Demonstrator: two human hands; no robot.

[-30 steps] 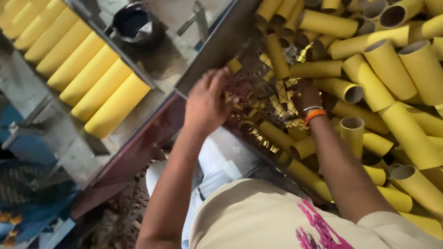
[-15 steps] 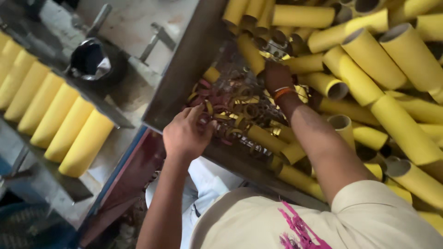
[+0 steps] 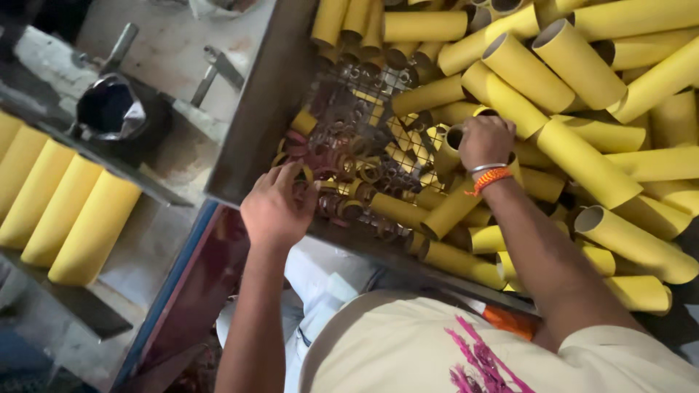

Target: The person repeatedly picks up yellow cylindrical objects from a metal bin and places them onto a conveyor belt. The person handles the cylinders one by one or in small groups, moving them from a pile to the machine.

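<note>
A metal bin (image 3: 262,124) with a wire-mesh floor holds several yellow cardboard tubes (image 3: 575,156) and a heap of small yellow and reddish rings (image 3: 349,171). My left hand (image 3: 275,207) rests at the bin's near left corner, fingers curled among the rings, pinching a yellow ring. My right hand (image 3: 484,142), with an orange band at the wrist, is closed around a short yellow tube (image 3: 457,138) in the middle of the bin.
To the left, several long yellow tubes (image 3: 69,218) lie side by side on a rack. A dark funnel-shaped metal part (image 3: 109,109) and levers sit on the grey machine top. A red and blue frame edge (image 3: 193,291) runs below the bin.
The view has shifted. My left hand slid down to the bin's near corner among the rings. My right hand stays in the middle of the bin and now grips a short tube.
</note>
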